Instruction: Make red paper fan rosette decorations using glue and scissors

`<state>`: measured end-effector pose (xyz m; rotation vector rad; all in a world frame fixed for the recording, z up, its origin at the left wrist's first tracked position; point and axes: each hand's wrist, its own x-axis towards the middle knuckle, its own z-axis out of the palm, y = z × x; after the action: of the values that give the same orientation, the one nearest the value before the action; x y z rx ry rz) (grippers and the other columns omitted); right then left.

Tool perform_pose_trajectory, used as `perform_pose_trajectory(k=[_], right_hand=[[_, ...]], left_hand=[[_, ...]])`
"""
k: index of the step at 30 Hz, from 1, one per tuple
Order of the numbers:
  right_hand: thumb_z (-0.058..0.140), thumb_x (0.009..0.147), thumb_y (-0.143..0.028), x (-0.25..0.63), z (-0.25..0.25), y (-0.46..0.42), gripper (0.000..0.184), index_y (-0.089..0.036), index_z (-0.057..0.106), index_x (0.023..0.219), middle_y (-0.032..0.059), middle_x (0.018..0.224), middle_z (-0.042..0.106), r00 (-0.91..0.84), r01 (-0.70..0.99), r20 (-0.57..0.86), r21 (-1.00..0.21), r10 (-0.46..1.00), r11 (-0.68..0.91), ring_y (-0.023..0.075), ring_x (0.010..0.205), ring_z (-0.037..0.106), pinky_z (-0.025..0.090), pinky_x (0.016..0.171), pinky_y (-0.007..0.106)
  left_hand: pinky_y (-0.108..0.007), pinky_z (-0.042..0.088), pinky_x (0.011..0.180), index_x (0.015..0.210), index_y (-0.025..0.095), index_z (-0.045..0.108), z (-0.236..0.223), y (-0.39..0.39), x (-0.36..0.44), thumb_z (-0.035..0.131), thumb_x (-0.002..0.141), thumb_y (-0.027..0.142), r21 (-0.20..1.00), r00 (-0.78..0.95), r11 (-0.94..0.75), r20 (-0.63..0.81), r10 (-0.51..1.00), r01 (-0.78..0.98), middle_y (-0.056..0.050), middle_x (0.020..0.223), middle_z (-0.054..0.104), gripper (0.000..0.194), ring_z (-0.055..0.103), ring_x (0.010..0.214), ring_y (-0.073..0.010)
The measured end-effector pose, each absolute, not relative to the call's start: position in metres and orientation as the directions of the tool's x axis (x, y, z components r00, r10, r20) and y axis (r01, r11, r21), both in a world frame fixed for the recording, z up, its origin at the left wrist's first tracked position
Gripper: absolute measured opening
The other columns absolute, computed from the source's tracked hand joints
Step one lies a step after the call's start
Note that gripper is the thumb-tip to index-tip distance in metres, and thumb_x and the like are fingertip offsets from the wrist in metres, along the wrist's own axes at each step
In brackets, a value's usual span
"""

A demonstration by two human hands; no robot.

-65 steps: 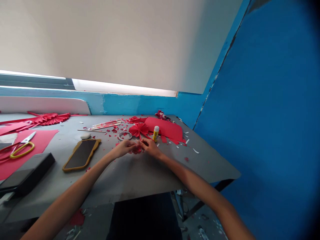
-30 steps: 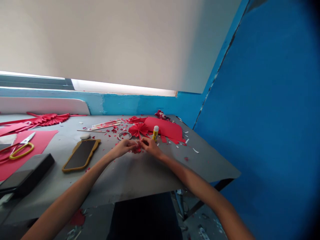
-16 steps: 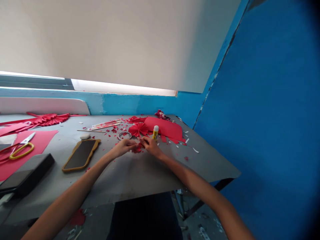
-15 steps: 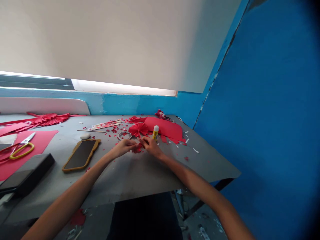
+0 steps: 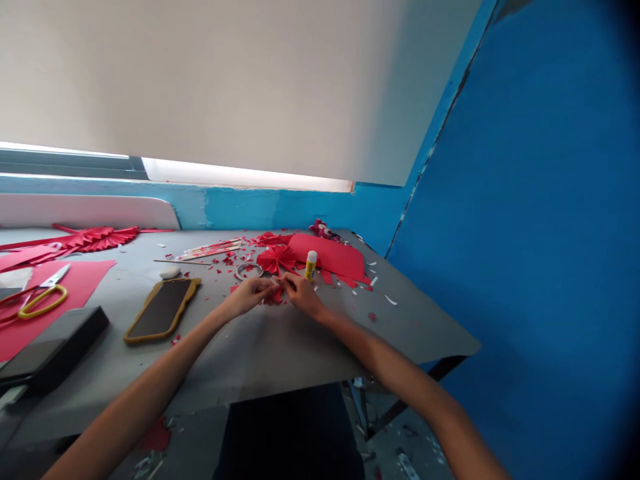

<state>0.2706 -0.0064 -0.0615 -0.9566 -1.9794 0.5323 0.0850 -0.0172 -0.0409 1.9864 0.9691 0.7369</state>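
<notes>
Glue-stick label [image 5: 310, 269] illegible; left fingers [image 5: 264, 285] and right fingers [image 5: 290, 281] pinch red paper [image 5: 273, 298].

Paper piece [image 5: 274, 297] between hands [image 5: 250, 295], glue stick [image 5: 311, 265] behind, phone [image 5: 164, 308] left, scissors [image 5: 47, 285] farther left

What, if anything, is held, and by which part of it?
Seemingly a small red paper piece, between the left hand and right hand; which part is gripped cannot be told.

My left fingers [image 5: 264, 285] and right fingers [image 5: 291, 280] partly hide some red paper [image 5: 273, 298], and anything between their tips is too small to tell. The left edge cuts off the black box [image 5: 57, 347] and scissors [image 5: 49, 283].
</notes>
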Motion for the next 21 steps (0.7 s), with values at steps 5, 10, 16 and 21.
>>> perform_pose_trajectory(k=[5, 10, 16, 21], right_hand=[[0.044, 0.093, -0.042, 0.275, -0.06, -0.001, 0.033, -0.019, 0.054, 0.071, -0.0004, 0.063, 0.052, -0.34, 0.465, 0.534, -0.619, 0.774, 0.632, 0.0138, 0.061, 0.047, 0.032, 0.061, 0.026], [0.041, 0.094, -0.045, 0.276, -0.055, -0.003, 0.035, -0.019, 0.06, 0.081, -0.0003, 0.069, 0.059, -0.337, 0.4, 0.525, -0.672, 0.782, 0.623, 0.0134, 0.063, 0.051, 0.037, 0.061, 0.024], [0.055, 0.09, -0.032, 0.276, -0.055, -0.002, 0.019, -0.023, 0.064, 0.104, 0.0038, 0.099, 0.068, -0.416, 0.316, 0.547, -0.662, 0.726, 0.68, 0.0151, 0.086, 0.062, 0.048, 0.079, 0.028], [0.056, 0.088, -0.02, 0.279, -0.055, 0.0, 0.021, -0.021, 0.066, 0.107, 0.0051, 0.1, 0.069, -0.421, 0.322, 0.606, -0.596, 0.675, 0.736, 0.016, 0.089, 0.063, 0.049, 0.084, 0.03]], left_hand=[[-0.023, 0.043, 0.058, 0.08, 0.011, 0.066, -0.042, -0.016, 0.084, 0.057, 0.082, 0.057, 0.865, 0.543, -0.363, 0.131, 0.829, 0.346, -0.009, 0.073, 0.07, 0.046, 0.06, 0.062, -0.0141], [-0.024, 0.044, 0.058, 0.084, 0.012, 0.066, -0.051, -0.009, 0.082, 0.06, 0.079, 0.057, 0.912, 0.465, -0.318, 0.171, 0.869, 0.26, -0.008, 0.072, 0.072, 0.046, 0.063, 0.062, -0.0159], [-0.03, 0.049, 0.068, 0.094, 0.012, 0.066, -0.06, -0.001, 0.079, 0.066, 0.071, 0.061, 0.964, 0.344, -0.224, 0.163, 0.925, 0.146, -0.01, 0.079, 0.074, 0.054, 0.07, 0.074, -0.0222], [-0.035, 0.051, 0.076, 0.089, 0.012, 0.068, -0.058, -0.002, 0.082, 0.072, 0.063, 0.063, 0.99, 0.373, -0.131, 0.103, 0.922, 0.049, -0.011, 0.08, 0.074, 0.058, 0.071, 0.079, -0.0247]])
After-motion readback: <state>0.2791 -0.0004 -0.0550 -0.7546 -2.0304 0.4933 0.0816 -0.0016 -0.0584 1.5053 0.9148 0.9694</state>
